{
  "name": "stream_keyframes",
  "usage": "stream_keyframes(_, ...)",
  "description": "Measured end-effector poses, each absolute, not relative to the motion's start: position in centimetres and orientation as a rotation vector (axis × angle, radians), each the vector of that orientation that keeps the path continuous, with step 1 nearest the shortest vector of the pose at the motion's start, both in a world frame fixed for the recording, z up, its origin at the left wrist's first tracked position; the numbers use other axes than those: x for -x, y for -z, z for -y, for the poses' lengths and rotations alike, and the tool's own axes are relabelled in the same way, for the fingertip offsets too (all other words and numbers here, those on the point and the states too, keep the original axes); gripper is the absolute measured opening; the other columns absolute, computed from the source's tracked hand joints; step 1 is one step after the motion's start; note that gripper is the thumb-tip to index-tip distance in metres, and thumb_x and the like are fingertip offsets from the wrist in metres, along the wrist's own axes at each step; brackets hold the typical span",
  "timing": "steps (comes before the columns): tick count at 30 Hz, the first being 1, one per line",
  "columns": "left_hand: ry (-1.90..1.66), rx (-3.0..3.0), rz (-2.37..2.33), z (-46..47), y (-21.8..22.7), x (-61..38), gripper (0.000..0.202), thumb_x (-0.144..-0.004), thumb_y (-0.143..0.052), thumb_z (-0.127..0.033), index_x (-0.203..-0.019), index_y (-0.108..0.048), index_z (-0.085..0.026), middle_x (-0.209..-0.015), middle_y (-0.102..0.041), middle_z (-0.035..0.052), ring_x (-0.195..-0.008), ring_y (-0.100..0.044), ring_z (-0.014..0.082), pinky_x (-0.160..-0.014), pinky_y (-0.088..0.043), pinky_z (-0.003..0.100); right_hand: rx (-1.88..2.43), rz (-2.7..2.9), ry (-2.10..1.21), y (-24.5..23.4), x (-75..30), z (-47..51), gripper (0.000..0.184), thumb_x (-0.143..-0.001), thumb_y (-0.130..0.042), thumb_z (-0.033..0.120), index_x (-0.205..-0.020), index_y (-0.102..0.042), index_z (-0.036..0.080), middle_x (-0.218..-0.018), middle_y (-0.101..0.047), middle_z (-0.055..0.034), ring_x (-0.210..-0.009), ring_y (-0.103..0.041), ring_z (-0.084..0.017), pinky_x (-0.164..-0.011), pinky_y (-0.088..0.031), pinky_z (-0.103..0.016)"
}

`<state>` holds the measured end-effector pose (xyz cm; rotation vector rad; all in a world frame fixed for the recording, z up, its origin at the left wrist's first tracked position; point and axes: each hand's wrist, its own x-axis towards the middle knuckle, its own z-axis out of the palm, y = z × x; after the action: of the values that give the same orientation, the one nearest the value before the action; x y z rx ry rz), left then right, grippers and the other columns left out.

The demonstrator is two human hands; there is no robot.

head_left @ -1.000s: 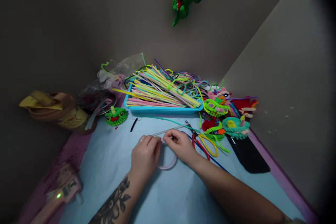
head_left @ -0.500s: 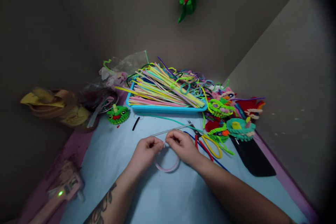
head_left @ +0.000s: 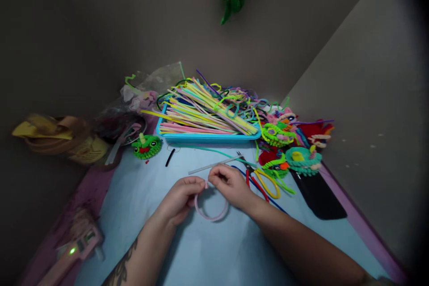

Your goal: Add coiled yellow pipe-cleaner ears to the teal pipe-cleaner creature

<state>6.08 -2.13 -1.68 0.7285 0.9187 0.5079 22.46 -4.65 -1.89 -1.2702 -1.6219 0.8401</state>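
A pale pink pipe cleaner [head_left: 212,220], bent into a ring, hangs between my two hands just above the blue table cover. My left hand [head_left: 183,196] pinches one end of it between thumb and fingertips, where a short pink tip pokes up. At the ring's other side my right hand [head_left: 233,186] has its fingers closed on the pipe cleaner; the exact grip is partly hidden. Just beyond the hands lies a translucent glue stick [head_left: 204,168]. Close to the right hand rest pliers [head_left: 258,182] with red and yellow handles, and a dark blue pipe cleaner [head_left: 277,206].
A blue tray [head_left: 208,137] heaped with pipe cleaners stands at the back. Fuzzy figures [head_left: 303,161] and a black phone-like slab [head_left: 318,196] lie right. A green figure [head_left: 146,146] sits left of the tray. A pink glue gun [head_left: 78,248] with a lit green light is at front left.
My left hand has turned, its fingers now lower behind the ring, while the pinch stays at the top. The whole view has shifted slightly. The right hand keeps its hold.
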Motion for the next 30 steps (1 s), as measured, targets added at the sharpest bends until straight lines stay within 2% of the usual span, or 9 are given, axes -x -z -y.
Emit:
stream_keyframes(6,-0.431,-0.508,-0.809,2.2,1.4,-6.3,0.016,-0.056,-0.069,-0.018,-0.064,-0.058,-0.01,-0.052,-0.043,-0.0033,-0.039,-0.023,0.0004,-0.037,-0.007,0.016,1.172,1.702,-0.708,1.9,-22.6,4.8,0.015,-0.082,-0.05,0.01,-0.072,-0.055,0.019,-0.069,-0.056,-0.0002,-0.069,-0.052,-0.014,-0.065,-0.04,-0.026)
stream_keyframes(11,-0.408,-0.506,-0.748,2.4,1.2,-6.3,0.016,-0.06,-0.068,-0.02,-0.065,-0.055,-0.011,-0.055,-0.042,-0.0029,-0.042,-0.025,0.002,-0.037,-0.01,0.016,1.142,1.703,-0.685,2.0,-22.5,4.8,0.015,-0.083,-0.049,0.011,-0.072,-0.054,0.019,-0.069,-0.054,0.0,-0.067,-0.051,-0.014,-0.064,-0.04,-0.025)
stream_keyframes(14,-0.506,-0.805,-0.851,2.4,1.4,-6.1,0.019,-0.068,-0.065,-0.029,-0.073,-0.058,-0.012,-0.057,-0.042,-0.0037,-0.046,-0.03,0.0041,-0.041,-0.018,0.017,1.207,1.656,-0.717,2.3,-22.5,4.6,0.014,-0.083,-0.051,0.014,-0.071,-0.054,0.019,-0.068,-0.054,0.0005,-0.065,-0.051,-0.013,-0.062,-0.039,-0.024)
stream_keyframes(16,-0.589,-1.081,-0.953,2.3,1.5,-6.1,0.023,-0.071,-0.064,-0.033,-0.08,-0.059,-0.013,-0.062,-0.046,-0.0026,-0.051,-0.038,0.0067,-0.046,-0.027,0.018,1.259,1.62,-0.734,2.4,-22.5,4.5,0.012,-0.082,-0.052,0.015,-0.072,-0.055,0.019,-0.068,-0.054,0.0008,-0.064,-0.051,-0.013,-0.06,-0.038,-0.024)
stream_keyframes(19,-0.736,-1.579,-1.145,2.3,1.6,-6.0,0.022,-0.071,-0.065,-0.031,-0.086,-0.061,-0.016,-0.074,-0.056,0.0008,-0.062,-0.047,0.0115,-0.057,-0.037,0.024,1.308,1.588,-0.76,2.5,-22.5,4.5,0.01,-0.081,-0.053,0.014,-0.072,-0.056,0.019,-0.068,-0.054,0.0011,-0.064,-0.051,-0.013,-0.059,-0.037,-0.023)
stream_keyframes(22,-0.799,-2.032,-1.23,2.7,1.7,-6.0,0.012,-0.08,-0.057,-0.029,-0.082,-0.061,-0.018,-0.08,-0.06,0.0027,-0.071,-0.053,0.0152,-0.065,-0.041,0.027,1.328,1.596,-0.78,2.5,-22.5,4.6,0.011,-0.081,-0.053,0.014,-0.072,-0.056,0.018,-0.068,-0.055,0.0012,-0.066,-0.051,-0.012,-0.06,-0.037,-0.023)
stream_keyframes(25,-0.819,-2.312,-1.215,3.2,1.7,-5.9,0.014,-0.085,-0.05,-0.026,-0.084,-0.062,-0.019,-0.08,-0.062,0.0039,-0.078,-0.056,0.0174,-0.069,-0.043,0.029,1.337,1.596,-0.791,2.4,-22.5,4.6,0.011,-0.081,-0.053,0.013,-0.072,-0.056,0.018,-0.068,-0.055,0.0013,-0.066,-0.051,-0.012,-0.061,-0.037,-0.023)
stream_keyframes(30,-0.898,-2.639,-1.201,3.4,1.8,-5.8,0.015,-0.086,-0.05,-0.022,-0.084,-0.064,-0.018,-0.075,-0.063,0.0042,-0.072,-0.055,0.0174,-0.065,-0.044,0.028,1.341,1.584,-0.797,2.4,-22.6,4.5,0.011,-0.081,-0.053,0.014,-0.072,-0.056,0.018,-0.069,-0.055,0.0013,-0.067,-0.051,-0.012,-0.061,-0.037,-0.023)
